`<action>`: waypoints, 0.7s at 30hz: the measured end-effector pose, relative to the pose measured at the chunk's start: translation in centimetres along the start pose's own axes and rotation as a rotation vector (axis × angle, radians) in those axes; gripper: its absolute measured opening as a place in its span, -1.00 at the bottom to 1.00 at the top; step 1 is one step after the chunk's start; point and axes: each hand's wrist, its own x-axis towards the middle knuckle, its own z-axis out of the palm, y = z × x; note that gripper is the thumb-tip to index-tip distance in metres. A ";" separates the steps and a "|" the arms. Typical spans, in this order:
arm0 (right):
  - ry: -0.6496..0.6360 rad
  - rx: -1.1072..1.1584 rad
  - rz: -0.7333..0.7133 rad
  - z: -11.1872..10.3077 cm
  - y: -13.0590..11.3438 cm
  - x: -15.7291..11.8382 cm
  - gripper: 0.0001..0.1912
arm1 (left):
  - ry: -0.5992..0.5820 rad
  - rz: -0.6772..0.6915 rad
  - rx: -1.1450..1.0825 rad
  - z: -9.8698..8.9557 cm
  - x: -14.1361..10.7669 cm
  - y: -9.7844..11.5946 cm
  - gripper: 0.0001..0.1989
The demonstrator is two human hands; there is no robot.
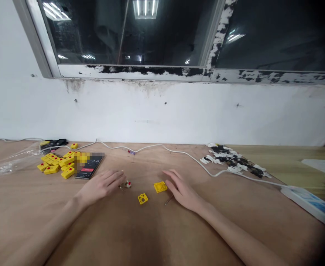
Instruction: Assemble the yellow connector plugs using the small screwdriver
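Observation:
My left hand [107, 183] rests low over the wooden table, its fingers stretched out and holding nothing that I can see. By its fingertips lie small loose parts [127, 184], one of them red. My right hand [183, 191] is open, thumb and fingers apart, beside a yellow plastic casing half [160, 187]; whether the thumb touches it I cannot tell. A second yellow casing piece [143, 198] with round holes lies between the hands. Partly under my right hand is a thin metal rod [168, 200], its other end hidden.
Left, yellow blocks with red buttons [51, 169] lie heaped beside a phone [89, 166] and a clear plastic bag [13, 160]. A white cable [184, 153] runs along the back to a power strip [309, 203]. Black and white pieces [234, 160] are piled at back right.

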 end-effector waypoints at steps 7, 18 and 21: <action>-0.029 -0.052 0.002 -3.3 2.7 -1.1 -0.57 | 0.216 -0.397 -0.044 0.3 -0.9 -1.8 -0.66; -0.089 -0.122 -0.004 -6.0 7.0 -1.9 -0.78 | -0.015 -0.270 -0.670 1.1 1.7 7.4 -0.39; 0.064 -0.194 0.005 -6.4 7.6 -1.8 -0.73 | -0.001 -0.275 -0.620 0.8 2.2 8.7 -0.46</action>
